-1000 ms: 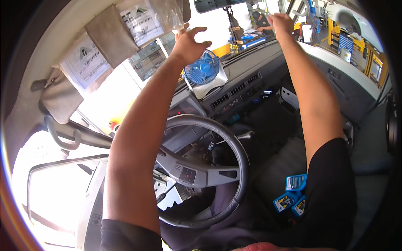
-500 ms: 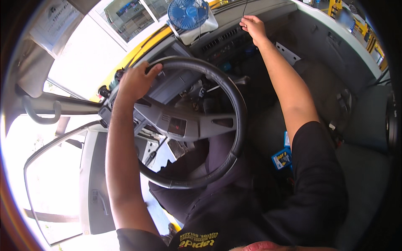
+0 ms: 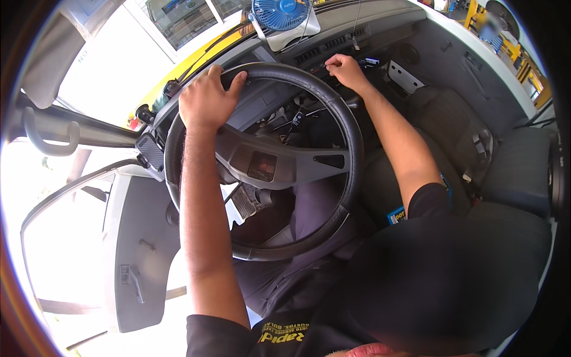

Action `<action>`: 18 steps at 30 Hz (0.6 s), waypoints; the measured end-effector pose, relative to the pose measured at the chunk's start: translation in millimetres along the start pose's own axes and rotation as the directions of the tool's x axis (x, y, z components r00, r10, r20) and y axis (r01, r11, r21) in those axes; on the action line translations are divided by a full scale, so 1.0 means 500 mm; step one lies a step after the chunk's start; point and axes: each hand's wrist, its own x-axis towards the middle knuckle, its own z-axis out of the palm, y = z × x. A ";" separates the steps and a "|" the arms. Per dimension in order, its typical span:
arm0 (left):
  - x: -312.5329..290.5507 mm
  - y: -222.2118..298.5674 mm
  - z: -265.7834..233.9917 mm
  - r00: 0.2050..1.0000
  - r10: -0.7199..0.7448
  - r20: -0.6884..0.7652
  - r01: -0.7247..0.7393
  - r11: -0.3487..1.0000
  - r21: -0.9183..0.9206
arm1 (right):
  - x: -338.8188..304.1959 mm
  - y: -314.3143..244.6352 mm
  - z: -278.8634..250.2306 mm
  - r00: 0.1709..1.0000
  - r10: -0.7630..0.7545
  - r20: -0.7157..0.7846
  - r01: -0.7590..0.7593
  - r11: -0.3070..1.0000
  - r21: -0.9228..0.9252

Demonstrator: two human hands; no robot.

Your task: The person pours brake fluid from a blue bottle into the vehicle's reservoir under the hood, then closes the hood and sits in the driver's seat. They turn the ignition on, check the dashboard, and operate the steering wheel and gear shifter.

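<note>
My left hand (image 3: 209,98) lies over the upper left rim of the black steering wheel (image 3: 352,131), fingers curled over the rim and thumb held apart. At the dashboard, right of the wheel, my right hand (image 3: 347,70) is closed in a pinch at the control panel (image 3: 319,66) below the air vents (image 3: 333,43). Whatever lies between its fingertips is too small to make out. A thin cable (image 3: 357,27) hangs over the dashboard above that hand, a small connector (image 3: 355,44) at its lower end.
A blue fan (image 3: 281,13) stands on the dashboard. The driver's door (image 3: 140,256) hangs open at the left, near a grab handle (image 3: 50,140). Blue packages (image 3: 397,215) lie on the seat beside my right arm. Pedals (image 3: 245,202) show below the wheel.
My right hand has let go of the cable and moved down and left to the control panel. My left hand stays on the wheel. The whole view has shifted slightly.
</note>
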 end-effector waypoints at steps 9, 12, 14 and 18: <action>0.004 0.000 0.006 1.000 -0.021 0.010 0.021 1.000 0.009 | 0.132 -0.018 0.029 0.900 0.026 -0.436 -0.167 0.943 -0.288; 0.002 0.002 0.005 1.000 -0.009 -0.005 0.010 1.000 0.024 | 0.146 0.006 0.053 0.843 0.181 -0.507 -0.263 0.960 -0.094; 0.002 0.002 0.006 1.000 -0.002 -0.027 0.003 0.999 0.036 | 0.151 0.023 0.059 0.832 0.200 -0.518 -0.237 0.972 -0.005; 0.004 0.000 0.014 1.000 0.004 -0.024 -0.003 0.999 0.048 | 0.149 0.037 0.055 0.833 0.228 -0.504 -0.260 0.966 0.007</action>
